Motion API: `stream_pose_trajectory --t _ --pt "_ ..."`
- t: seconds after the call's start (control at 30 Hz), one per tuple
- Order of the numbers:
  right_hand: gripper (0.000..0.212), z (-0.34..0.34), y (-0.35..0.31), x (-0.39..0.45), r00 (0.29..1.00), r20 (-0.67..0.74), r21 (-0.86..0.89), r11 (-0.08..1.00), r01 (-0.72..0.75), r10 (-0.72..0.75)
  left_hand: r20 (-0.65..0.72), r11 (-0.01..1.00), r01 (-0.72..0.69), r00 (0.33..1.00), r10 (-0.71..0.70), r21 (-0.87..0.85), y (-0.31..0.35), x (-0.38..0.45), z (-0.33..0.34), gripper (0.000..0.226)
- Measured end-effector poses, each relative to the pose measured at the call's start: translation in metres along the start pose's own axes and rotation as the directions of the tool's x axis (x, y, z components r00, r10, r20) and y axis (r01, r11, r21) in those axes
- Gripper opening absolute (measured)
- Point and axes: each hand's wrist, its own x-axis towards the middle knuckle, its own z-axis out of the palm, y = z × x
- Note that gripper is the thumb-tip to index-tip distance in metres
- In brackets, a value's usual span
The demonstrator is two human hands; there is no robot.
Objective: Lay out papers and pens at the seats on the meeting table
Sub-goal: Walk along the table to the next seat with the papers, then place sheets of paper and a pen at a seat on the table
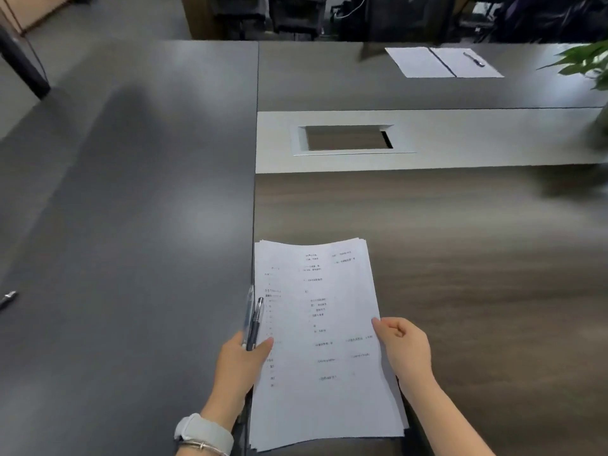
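Papers [324, 350], a thin stack of printed sheets, sit in both of the person's hands just above the near edge of the meeting table [460, 245], their long axis running straight away from the body toward the table's far side. Starting from the left hand [241, 360]: it grips the stack's left edge, thumb on top of the sheets, and the same closed fingers also clamp two pens [252, 319], one clear and one dark, which lie alongside the paper's left edge and point away from the person. The right hand [406, 348] pinches the right edge of the stack, thumb on top and fingers curled underneath, so neither hand is free. A pale watch [204, 431] wraps the left wrist. Beyond the papers, further across the table, is the pale centre strip with its rectangular cable hatch [345, 138]. Past that strip, on the far right of the table, two sheets already laid out [441, 62] lie side by side with a pen [473, 58] resting on the right one; that seat looks finished. Well to the left of the held papers, at the frame's edge, another pen [8, 299] lies on the dark surface. Green plant leaves [585, 62] show at the far right. My guess is that the next seat gets served by the right hand peeling off the top sheet, since it is the hand unburdened by pens.
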Motion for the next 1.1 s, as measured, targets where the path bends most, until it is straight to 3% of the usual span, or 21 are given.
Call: stream_pose_trajectory --t 0.17,0.27,0.47,0.57,0.8,0.93,1.1 --pt "0.022 -0.015 0.005 0.025 0.999 0.032 -0.122 0.992 0.019 -0.015 -0.055 0.998 0.060 0.997 -0.058 0.028 -0.001 -0.006 0.028 0.032" --pt "0.016 -0.026 0.008 0.031 0.999 0.023 -0.145 0.989 0.038 -0.035 -0.075 0.998 0.069 0.995 -0.067 0.014 0.002 -0.011 0.042 0.005" --pt "0.036 -0.033 0.011 0.037 1.000 0.022 -0.148 0.989 0.013 -0.010 -0.108 0.996 0.061 0.993 -0.053 0.072 -0.003 -0.006 0.047 0.023" --pt "0.021 -0.032 0.009 0.035 1.000 -0.014 -0.124 0.992 0.026 -0.027 -0.127 0.989 0.016 0.992 0.003 0.149 -0.004 -0.004 0.045 0.016" --pt "0.016 -0.041 0.007 0.035 0.994 -0.101 -0.031 0.999 0.035 -0.038 -0.192 0.930 -0.064 0.971 0.142 0.362 -0.001 0.003 0.038 0.036" --pt "0.017 -0.068 0.008 0.039 0.991 -0.118 -0.011 0.998 0.062 -0.063 -0.054 0.930 -0.144 0.984 0.172 0.339 0.012 -0.004 0.065 0.039" --pt "0.007 -0.132 0.002 0.046 0.990 -0.137 0.057 0.998 -0.012 0.020 0.163 0.957 -0.173 0.977 0.137 0.233 0.038 -0.019 0.133 0.030"
